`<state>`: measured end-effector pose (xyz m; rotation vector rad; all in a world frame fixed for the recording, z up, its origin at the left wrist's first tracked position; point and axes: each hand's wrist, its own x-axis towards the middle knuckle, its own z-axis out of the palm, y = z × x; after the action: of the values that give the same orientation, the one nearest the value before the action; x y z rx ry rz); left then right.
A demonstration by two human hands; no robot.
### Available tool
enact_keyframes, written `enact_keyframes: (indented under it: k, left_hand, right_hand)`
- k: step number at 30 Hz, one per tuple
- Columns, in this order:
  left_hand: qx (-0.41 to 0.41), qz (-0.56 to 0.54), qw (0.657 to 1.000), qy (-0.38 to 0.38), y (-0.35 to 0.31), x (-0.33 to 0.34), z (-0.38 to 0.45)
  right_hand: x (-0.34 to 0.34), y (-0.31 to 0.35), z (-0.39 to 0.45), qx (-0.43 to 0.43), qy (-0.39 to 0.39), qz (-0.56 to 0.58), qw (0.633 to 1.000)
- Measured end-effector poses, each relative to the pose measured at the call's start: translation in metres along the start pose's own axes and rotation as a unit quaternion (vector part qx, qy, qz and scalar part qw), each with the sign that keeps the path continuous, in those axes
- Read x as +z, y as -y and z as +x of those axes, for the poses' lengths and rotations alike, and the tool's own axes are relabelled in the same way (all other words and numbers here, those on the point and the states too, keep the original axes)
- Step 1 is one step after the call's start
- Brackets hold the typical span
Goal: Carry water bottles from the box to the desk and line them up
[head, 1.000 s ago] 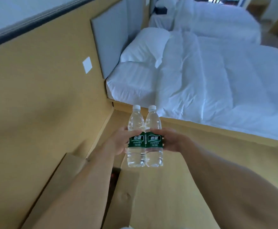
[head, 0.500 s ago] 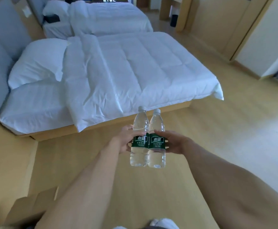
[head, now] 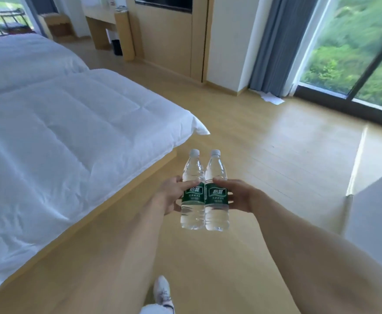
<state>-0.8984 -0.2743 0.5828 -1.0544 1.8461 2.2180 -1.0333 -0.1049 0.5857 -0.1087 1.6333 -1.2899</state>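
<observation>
- Water bottles: the left bottle (head: 192, 191) and the right bottle (head: 216, 192) are upright, side by side and touching, held out in front of the person above the floor (head: 265, 159), well away from any desk.
- The left hand (head: 172, 194) grips the left bottle at its green label, thumb across the front; the right hand (head: 237, 194) holds the right one the same way.
- Each grip looks like a light one on a smooth label, so a bottle could slide down or tip out if the arms swing while walking.
- The bottles press on each other; a jolt could knock one loose.
- The bed (head: 72, 137) corner lies close on the left, and a shoe (head: 161, 291) shows mid-stride below: clipping the frame could cause a stumble.
- A wooden surface (head: 99, 12) stands far across the room, probably the goal; setting both down at once risks toppling one.
</observation>
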Motion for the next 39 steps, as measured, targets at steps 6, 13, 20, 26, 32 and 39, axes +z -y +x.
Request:
enact_keyframes:
  k: [6, 13, 20, 26, 32, 39]
  left_hand:
    - [0.005, 0.022, 0.998, 0.055, -0.046, 0.025, 0.089]
    - [-0.005, 0.042, 0.995, 0.087, -0.117, 0.017, 0.215]
    - [-0.016, 0.085, 0.987, 0.135, -0.197, 0.026, 0.325]
    - [-0.029, 0.091, 0.984, 0.154, -0.242, 0.049, 0.404]
    - [-0.042, 0.093, 0.984, 0.147, -0.286, 0.081, 0.493]
    - [-0.056, 0.068, 0.991, 0.102, -0.360, 0.126, 0.603]
  right_hand:
    - [-0.049, 0.035, 0.049, -0.001, -0.068, 0.052, 0.996]
    - [-0.084, 0.108, 0.138, 0.008, -0.105, 0.086, 0.991]
    - [-0.126, 0.180, 0.210, -0.003, -0.136, 0.119, 0.983]
    - [-0.176, 0.222, 0.268, -0.006, -0.147, 0.133, 0.980]
    - [-0.244, 0.268, 0.345, -0.006, -0.130, 0.128, 0.983]
    - [-0.341, 0.352, 0.436, 0.007, -0.089, 0.114, 0.989]
